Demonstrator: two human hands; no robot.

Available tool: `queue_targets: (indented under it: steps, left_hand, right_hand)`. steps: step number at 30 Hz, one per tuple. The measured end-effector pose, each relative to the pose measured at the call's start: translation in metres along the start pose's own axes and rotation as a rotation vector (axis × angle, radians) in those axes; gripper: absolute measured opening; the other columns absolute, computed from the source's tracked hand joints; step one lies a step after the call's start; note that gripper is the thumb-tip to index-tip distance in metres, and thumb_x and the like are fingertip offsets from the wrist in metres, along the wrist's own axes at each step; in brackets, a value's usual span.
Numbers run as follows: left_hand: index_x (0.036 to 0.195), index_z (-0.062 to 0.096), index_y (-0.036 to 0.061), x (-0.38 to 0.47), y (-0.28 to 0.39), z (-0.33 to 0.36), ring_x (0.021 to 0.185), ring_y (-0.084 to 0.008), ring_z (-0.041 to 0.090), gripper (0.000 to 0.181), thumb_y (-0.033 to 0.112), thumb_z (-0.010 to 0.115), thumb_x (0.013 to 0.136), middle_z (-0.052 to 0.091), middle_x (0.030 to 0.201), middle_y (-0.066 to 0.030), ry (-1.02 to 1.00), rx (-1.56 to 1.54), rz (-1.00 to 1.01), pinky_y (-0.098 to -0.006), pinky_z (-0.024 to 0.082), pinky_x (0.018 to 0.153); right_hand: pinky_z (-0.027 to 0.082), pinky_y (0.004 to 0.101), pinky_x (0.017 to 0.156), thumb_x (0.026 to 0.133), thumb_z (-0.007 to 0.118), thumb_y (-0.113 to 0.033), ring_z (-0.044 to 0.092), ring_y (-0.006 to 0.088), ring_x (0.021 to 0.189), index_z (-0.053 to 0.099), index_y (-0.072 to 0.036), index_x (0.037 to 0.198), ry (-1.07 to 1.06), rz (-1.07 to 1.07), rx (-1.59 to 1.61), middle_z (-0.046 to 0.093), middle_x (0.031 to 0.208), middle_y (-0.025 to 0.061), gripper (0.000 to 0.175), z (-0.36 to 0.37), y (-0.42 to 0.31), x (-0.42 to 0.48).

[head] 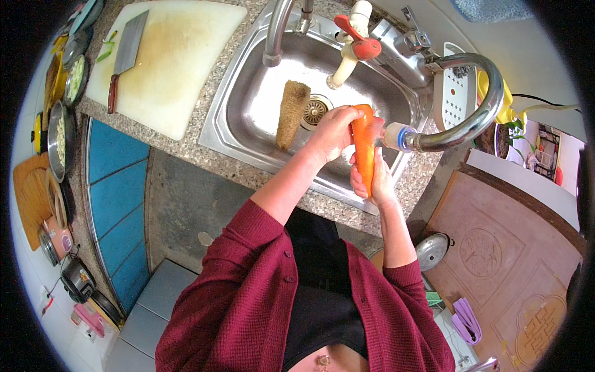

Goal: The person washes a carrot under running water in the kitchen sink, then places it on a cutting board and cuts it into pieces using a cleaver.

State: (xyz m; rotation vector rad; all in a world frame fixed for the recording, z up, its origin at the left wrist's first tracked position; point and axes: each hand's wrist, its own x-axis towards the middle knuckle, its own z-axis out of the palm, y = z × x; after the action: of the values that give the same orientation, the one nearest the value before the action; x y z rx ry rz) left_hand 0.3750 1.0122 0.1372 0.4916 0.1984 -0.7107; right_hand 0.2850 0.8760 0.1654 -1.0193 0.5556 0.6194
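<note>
Both of my hands hold a large orange carrot [365,149] above the right part of a stainless steel sink [251,88]. My left hand [332,132] grips its thick upper end, with the thumb on top. Lower down, my right hand [375,181] is wrapped round the narrow end. A curved metal faucet [458,144] with a clear nozzle points at the carrot from the right. In the basin, a brown dried loofah [293,114] lies left of the drain strainer [315,111].
A cleaver [130,46] and green scraps [104,55] lie on a white cutting board [172,69] at the left. A red-handled plastic tap [358,42] and another metal spout [273,42] overhang the sink. Bowls of chopped food [60,142] stand at far left.
</note>
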Motion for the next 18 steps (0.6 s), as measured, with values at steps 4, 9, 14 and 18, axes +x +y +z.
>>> queue_targets:
  steps: [4,9,14,18]
  left_hand:
    - [0.123,0.047,-0.0072,0.0,0.001,-0.007,0.11,-0.0261,0.056,0.041,0.019,0.039,0.092,0.056,0.12,-0.0197,-0.12,-0.106,-0.019,-0.0399,0.042,0.099]
    - [0.123,0.046,-0.0083,0.003,0.002,-0.001,0.112,-0.0279,0.055,0.043,0.019,0.037,0.092,0.056,0.121,-0.0222,0.033,0.024,-0.003,-0.0404,0.041,0.1]
    - [0.126,0.045,-0.0073,0.006,0.002,-0.019,0.112,-0.0286,0.055,0.043,0.015,0.039,0.09,0.057,0.119,-0.0208,-0.107,-0.163,-0.055,-0.0398,0.042,0.1]
    - [0.13,0.046,-0.0009,-0.002,0.012,-0.01,0.111,-0.025,0.057,0.042,0.011,0.045,0.089,0.057,0.119,-0.0165,0.048,0.06,0.101,-0.0362,0.046,0.095]
  right_hand:
    - [0.024,0.0237,0.033,0.098,0.025,-0.056,0.033,0.0111,0.037,0.05,-0.001,0.096,-0.032,0.052,0.099,0.042,0.055,0.0046,0.06,-0.003,-0.003,-0.001]
    - [0.024,0.0241,0.033,0.097,0.024,-0.056,0.032,0.0113,0.036,0.05,-0.001,0.097,0.011,-0.029,-0.085,0.041,0.054,0.0045,0.061,-0.002,-0.002,0.001]
    - [0.024,0.0241,0.032,0.097,0.025,-0.056,0.033,0.0108,0.037,0.051,-0.002,0.098,-0.057,0.102,0.08,0.042,0.056,0.0036,0.06,-0.006,-0.007,0.001]
    - [0.025,0.0218,0.033,0.097,0.026,-0.055,0.034,0.009,0.038,0.052,-0.001,0.107,-0.073,0.241,0.031,0.044,0.058,0.0031,0.061,-0.01,-0.018,0.005]
